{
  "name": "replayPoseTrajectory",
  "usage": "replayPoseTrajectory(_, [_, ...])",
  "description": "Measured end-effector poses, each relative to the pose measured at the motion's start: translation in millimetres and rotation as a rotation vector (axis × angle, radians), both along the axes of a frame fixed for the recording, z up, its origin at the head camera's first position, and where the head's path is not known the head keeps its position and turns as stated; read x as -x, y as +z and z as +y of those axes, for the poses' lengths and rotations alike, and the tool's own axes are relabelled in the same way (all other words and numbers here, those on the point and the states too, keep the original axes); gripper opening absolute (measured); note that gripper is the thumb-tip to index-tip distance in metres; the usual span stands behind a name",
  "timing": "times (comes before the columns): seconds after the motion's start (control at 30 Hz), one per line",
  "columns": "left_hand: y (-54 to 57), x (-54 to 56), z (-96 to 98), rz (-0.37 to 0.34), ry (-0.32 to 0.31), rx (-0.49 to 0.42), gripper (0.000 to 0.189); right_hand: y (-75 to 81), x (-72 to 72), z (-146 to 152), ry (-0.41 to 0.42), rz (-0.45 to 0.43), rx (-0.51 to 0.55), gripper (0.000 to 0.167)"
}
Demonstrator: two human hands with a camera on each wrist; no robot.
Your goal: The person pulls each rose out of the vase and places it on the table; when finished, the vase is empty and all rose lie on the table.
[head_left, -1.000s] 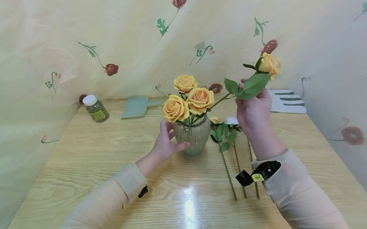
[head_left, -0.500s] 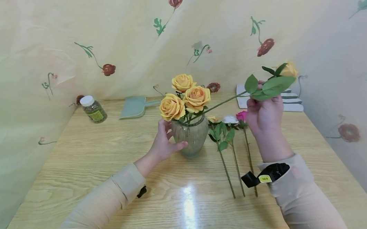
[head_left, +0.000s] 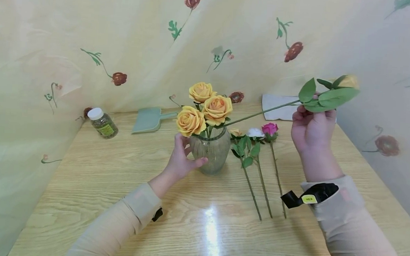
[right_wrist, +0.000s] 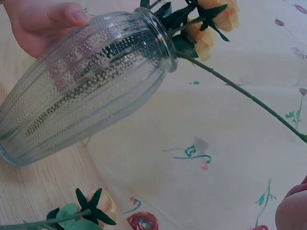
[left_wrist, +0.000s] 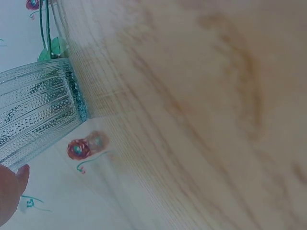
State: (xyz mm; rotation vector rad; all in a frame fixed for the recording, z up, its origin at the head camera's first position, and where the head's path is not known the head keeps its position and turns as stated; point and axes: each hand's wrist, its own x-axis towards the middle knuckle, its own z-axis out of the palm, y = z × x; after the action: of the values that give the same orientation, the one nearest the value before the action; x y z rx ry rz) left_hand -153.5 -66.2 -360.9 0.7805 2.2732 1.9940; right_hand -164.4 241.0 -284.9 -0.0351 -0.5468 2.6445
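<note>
A ribbed clear glass vase (head_left: 210,153) stands upright with several yellow roses (head_left: 217,110) in it. My left hand (head_left: 184,159) holds the vase from its left side, thumb across the front. My right hand (head_left: 313,128) pinches another yellow rose (head_left: 348,82) by its stem just below the blossom, among the green leaves. That rose leans far to the right, and its stem (right_wrist: 240,90) runs down to the vase mouth behind the other blossoms. Whether its lower end is inside the vase I cannot tell. Part of a finger (left_wrist: 9,191) shows beside the vase in the left wrist view.
Right of the vase lie a yellow rose (head_left: 237,132), a white flower (head_left: 255,133) and a pink rose (head_left: 270,128), stems toward me. A green dustpan (head_left: 147,120) and a white-capped jar (head_left: 102,122) sit at the back left. Something flat and white (head_left: 279,107) lies behind my right hand.
My right hand has moved to the right and slightly down with the rose, so its stem leans lower and more of it shows outside the vase. My left hand stays on the vase.
</note>
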Motion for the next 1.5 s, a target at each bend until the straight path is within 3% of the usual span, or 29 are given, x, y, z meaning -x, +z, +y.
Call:
replayPoseTrajectory(0.23, [0.8,-0.8,-1.2,0.001,-0.003,-0.012,0.081,-5.2,-2.2,19.7,-0.025,-0.028,0.093,0.02])
replayPoseTrajectory(0.5, [2.2,-1.1,-1.3,-0.002,0.003,0.007,0.081,-15.5,-5.3,38.2,-0.043,-0.056,0.068,0.022])
replayPoseTrajectory(0.73, [1.0,-0.4,-1.9,-0.005,0.008,0.016,0.083,-25.7,-5.3,50.4,-0.028,-0.111,-0.058,0.019])
replayPoseTrajectory(1.03, [-29.1,16.1,-2.4,0.066,0.022,0.001,0.085,-41.5,-3.8,57.0,-0.066,-0.141,-0.153,0.003])
replayPoseTrajectory(1.33, [-29.7,16.1,-2.6,0.084,0.006,-0.006,0.084,-52.4,-2.0,63.4,-0.091,-0.233,-0.238,0.006])
replayPoseTrajectory(1.5, [-30.5,16.5,-3.2,0.102,0.0,-0.01,0.084,-64.1,0.4,70.7,-0.061,-0.344,-0.452,0.01])
